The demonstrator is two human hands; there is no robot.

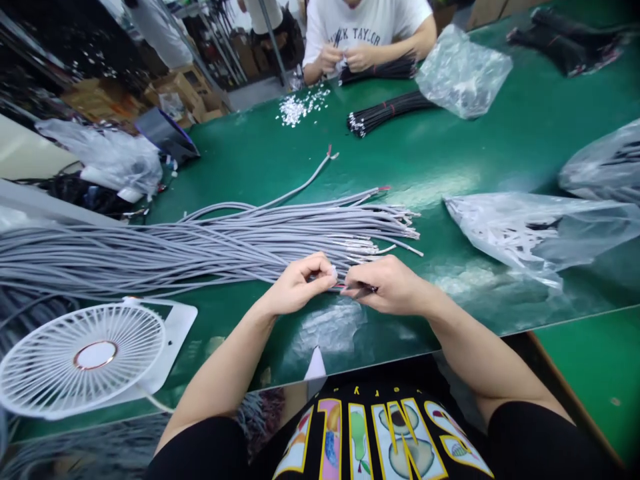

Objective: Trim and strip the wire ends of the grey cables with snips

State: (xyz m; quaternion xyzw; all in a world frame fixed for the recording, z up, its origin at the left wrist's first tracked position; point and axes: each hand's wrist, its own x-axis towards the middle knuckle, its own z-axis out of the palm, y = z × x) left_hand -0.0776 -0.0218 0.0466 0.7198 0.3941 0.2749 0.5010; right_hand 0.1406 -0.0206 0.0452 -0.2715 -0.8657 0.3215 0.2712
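Observation:
A thick bundle of grey cables (225,243) lies across the table, its stripped ends pointing right. Just in front of these ends, my left hand (300,285) is closed in a pinch on a cable end, with a small whitish bit at its fingertips. Thin red and dark wires (341,287) show in the narrow gap between my hands. My right hand (387,283) is closed too, its fingers curled round something dark and slim that I cannot make out. The fingertips of both hands nearly meet.
A white fan (95,357) stands at the left front. Plastic bags (540,230) with white pieces lie to the right. Across the table, a person (370,40) handles small parts beside black cable bundles (390,112) and a scatter of white pieces (300,107).

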